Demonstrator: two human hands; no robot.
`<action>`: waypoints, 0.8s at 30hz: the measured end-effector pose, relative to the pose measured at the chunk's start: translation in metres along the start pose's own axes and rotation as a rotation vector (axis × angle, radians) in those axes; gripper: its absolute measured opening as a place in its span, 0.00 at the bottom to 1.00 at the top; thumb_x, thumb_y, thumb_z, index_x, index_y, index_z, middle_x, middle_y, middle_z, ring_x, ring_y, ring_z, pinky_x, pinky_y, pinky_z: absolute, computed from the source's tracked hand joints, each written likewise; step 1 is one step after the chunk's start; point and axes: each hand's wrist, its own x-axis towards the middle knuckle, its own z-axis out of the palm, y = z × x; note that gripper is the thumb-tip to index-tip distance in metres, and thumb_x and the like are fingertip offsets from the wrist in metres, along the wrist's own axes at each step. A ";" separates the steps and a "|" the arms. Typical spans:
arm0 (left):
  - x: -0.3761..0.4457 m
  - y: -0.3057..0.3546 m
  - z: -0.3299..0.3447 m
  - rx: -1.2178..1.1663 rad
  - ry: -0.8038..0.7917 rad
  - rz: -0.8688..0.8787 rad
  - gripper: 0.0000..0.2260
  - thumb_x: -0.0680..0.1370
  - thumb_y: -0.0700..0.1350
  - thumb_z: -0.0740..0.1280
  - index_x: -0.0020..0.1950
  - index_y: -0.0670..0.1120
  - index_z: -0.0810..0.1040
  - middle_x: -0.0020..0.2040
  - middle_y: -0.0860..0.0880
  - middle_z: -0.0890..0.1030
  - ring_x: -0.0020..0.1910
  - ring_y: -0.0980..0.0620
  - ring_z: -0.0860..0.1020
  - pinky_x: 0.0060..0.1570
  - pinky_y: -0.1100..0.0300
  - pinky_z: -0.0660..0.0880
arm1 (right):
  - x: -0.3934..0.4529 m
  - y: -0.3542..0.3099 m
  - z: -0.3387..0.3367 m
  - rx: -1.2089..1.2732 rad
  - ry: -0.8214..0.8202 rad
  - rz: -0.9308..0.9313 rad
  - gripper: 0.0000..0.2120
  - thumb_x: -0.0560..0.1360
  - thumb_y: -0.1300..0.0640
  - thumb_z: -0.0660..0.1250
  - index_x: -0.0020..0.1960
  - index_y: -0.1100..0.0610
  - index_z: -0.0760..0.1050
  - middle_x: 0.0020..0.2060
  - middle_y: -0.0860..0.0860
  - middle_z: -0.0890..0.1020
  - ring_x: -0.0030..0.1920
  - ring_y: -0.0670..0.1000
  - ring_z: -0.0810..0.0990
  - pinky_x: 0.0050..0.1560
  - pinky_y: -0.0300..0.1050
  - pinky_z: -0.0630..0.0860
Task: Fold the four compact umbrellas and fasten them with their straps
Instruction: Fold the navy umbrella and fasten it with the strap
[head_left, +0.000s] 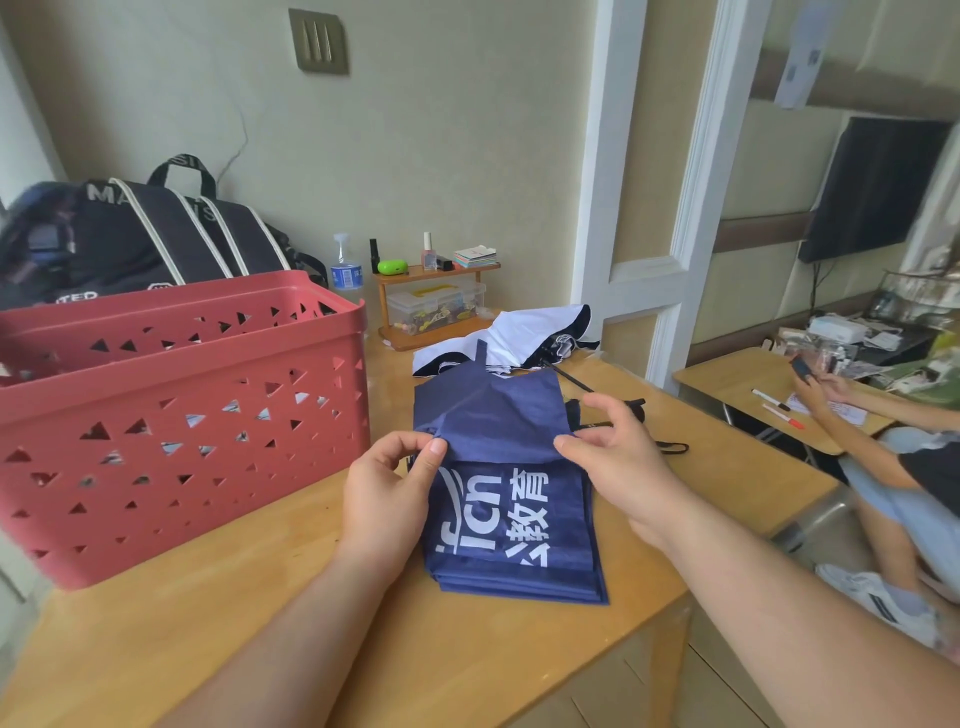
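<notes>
A navy blue umbrella (511, 525) with white lettering lies flat on the wooden table (218, 613), its panels stacked in layers. My left hand (387, 499) pinches the edge of an upper panel at its left side. At the right side of the same panel, my right hand (615, 457) pinches the fabric between thumb and fingers. A second umbrella (519, 338), white with a dark rim, lies unfolded behind the blue one, its black shaft (571, 378) pointing right. A black strap (672, 447) lies on the table beyond my right hand.
A red perforated basket (171, 415) stands on the table's left half, a black bag (140, 234) behind it. A small wooden shelf (436, 301) with bottles and a clear box sits at the back. A seated person (883, 452) is at the right beside another table.
</notes>
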 end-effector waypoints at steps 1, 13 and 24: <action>0.000 -0.001 0.000 0.002 -0.008 -0.001 0.05 0.80 0.50 0.74 0.44 0.55 0.84 0.46 0.55 0.87 0.51 0.50 0.84 0.59 0.46 0.79 | -0.001 0.001 -0.001 0.034 -0.012 -0.009 0.28 0.77 0.57 0.75 0.72 0.43 0.69 0.53 0.52 0.84 0.54 0.50 0.84 0.51 0.43 0.77; 0.003 -0.008 -0.001 0.207 -0.124 -0.141 0.13 0.81 0.57 0.63 0.45 0.54 0.83 0.39 0.54 0.85 0.44 0.49 0.81 0.52 0.50 0.77 | -0.035 0.028 -0.018 0.089 -0.013 -0.234 0.20 0.73 0.71 0.75 0.55 0.47 0.84 0.45 0.47 0.85 0.48 0.44 0.84 0.51 0.38 0.80; -0.002 0.007 -0.001 -0.013 -0.087 -0.010 0.09 0.75 0.52 0.77 0.51 0.50 0.84 0.46 0.55 0.82 0.42 0.59 0.76 0.47 0.65 0.72 | -0.038 0.028 -0.002 0.145 -0.004 -0.264 0.14 0.74 0.66 0.77 0.53 0.49 0.84 0.45 0.51 0.83 0.42 0.40 0.79 0.47 0.34 0.78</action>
